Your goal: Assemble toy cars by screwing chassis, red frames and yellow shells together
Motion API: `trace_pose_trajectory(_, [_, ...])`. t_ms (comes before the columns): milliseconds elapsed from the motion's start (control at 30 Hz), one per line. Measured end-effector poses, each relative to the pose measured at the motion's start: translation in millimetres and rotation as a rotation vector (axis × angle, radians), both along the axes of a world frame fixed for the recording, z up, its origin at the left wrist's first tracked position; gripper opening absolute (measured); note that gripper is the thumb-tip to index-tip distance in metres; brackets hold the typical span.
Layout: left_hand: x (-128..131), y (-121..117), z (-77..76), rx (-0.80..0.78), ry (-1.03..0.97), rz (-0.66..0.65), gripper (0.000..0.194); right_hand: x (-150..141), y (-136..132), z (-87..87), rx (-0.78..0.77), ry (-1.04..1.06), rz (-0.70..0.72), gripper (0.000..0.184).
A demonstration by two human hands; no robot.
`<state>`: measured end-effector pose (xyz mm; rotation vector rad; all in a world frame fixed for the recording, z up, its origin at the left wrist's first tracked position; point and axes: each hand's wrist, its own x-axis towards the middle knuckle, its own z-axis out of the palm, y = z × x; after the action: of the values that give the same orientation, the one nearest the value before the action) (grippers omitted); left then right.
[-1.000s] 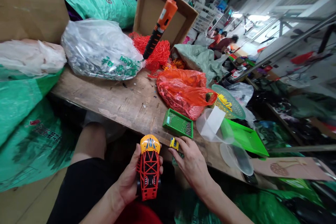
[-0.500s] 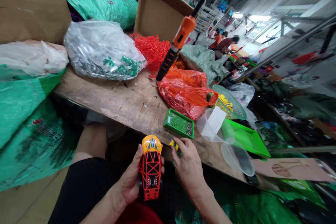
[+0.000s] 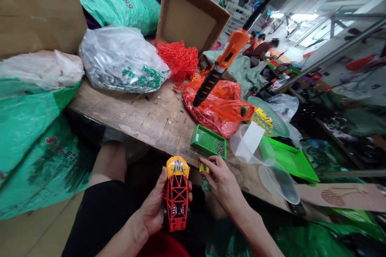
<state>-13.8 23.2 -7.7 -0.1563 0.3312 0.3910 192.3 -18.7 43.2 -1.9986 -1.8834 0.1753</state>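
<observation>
My left hand (image 3: 155, 209) is wrapped round a red toy car frame (image 3: 177, 198) with a yellow nose, held upright over my lap. My right hand (image 3: 221, 182) pinches a small yellow part (image 3: 204, 167) just right of the car's nose, near the front edge of the wooden workbench (image 3: 141, 114). An orange and black electric screwdriver (image 3: 218, 68) hangs on its cable above the bench, over a red plastic bag (image 3: 218, 106). A small green tray of screws (image 3: 208, 146) lies just beyond my right hand.
On the bench lie a clear bag of parts (image 3: 120, 60), a heap of red plastic frames (image 3: 177, 58), an open cardboard box (image 3: 189, 14), a clear cup (image 3: 249, 144), a green basket (image 3: 267, 118) and a bright green tray (image 3: 291, 160). Green sacks (image 3: 33, 132) crowd the left. People sit far behind.
The hanging screwdriver has swung to the right and lower, from over the red heap to over the red bag. My hands and the toy car have barely shifted.
</observation>
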Motion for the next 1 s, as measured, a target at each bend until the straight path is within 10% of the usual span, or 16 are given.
trace_pose_trajectory(433, [-1.7,-0.7,4.0,0.034,-0.061,0.024,0.070,-19.2,-5.4,-5.9,0.072,-0.214,-0.147,0.024])
trace_pose_trajectory(1000, [-4.8,-3.1,1.9,0.065,-0.128,0.039,0.070,-13.7,-7.6,-16.6,0.145,0.076,-0.222,0.026])
